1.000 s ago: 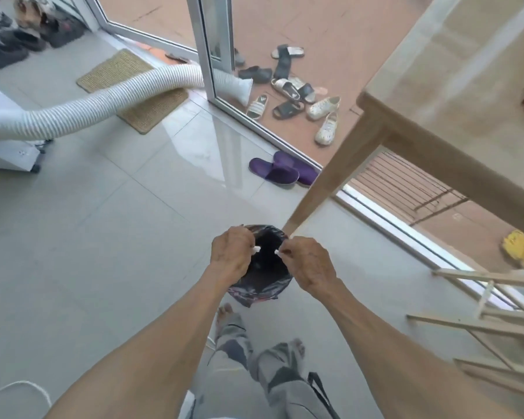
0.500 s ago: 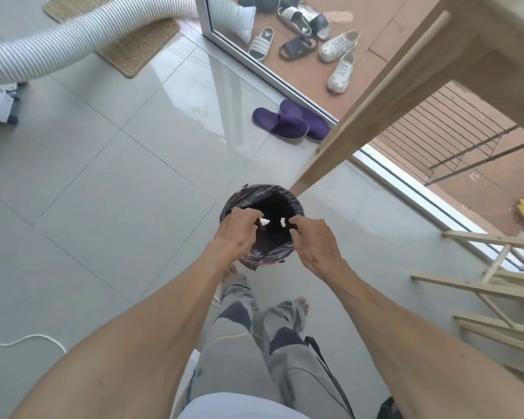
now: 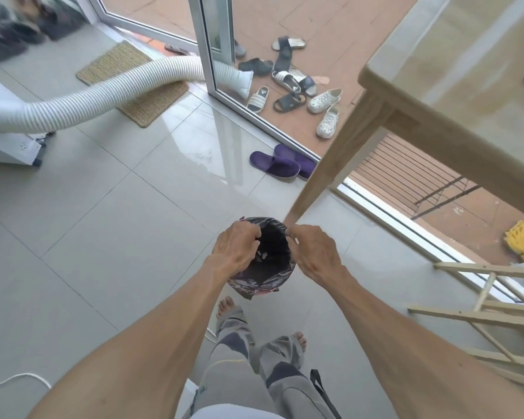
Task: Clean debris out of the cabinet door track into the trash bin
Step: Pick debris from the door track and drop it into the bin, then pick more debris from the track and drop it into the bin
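Note:
A small trash bin (image 3: 262, 287) lined with a black bag stands on the grey tile floor beside a wooden table leg (image 3: 330, 164). My left hand (image 3: 235, 249) hovers over the bin's left rim with its fingers curled in. At the right rim, my right hand (image 3: 313, 252) has its fingertips pinched together. Neither hand shows anything between its fingers. A few small white scraps (image 3: 262, 254) lie inside the bag. No cabinet door track is in view.
A wooden table (image 3: 466, 71) overhangs the upper right. Wooden slats (image 3: 490, 313) lean at the right. Purple slippers (image 3: 280, 164) lie by the glass door's sill. A white ribbed hose (image 3: 103, 95) runs left across a doormat. My bare feet (image 3: 227, 306) stand just behind the bin.
The white scraps that both hands pinched over the bin are gone from my fingers, and white bits now lie inside the bag. The camera has tilted up again.

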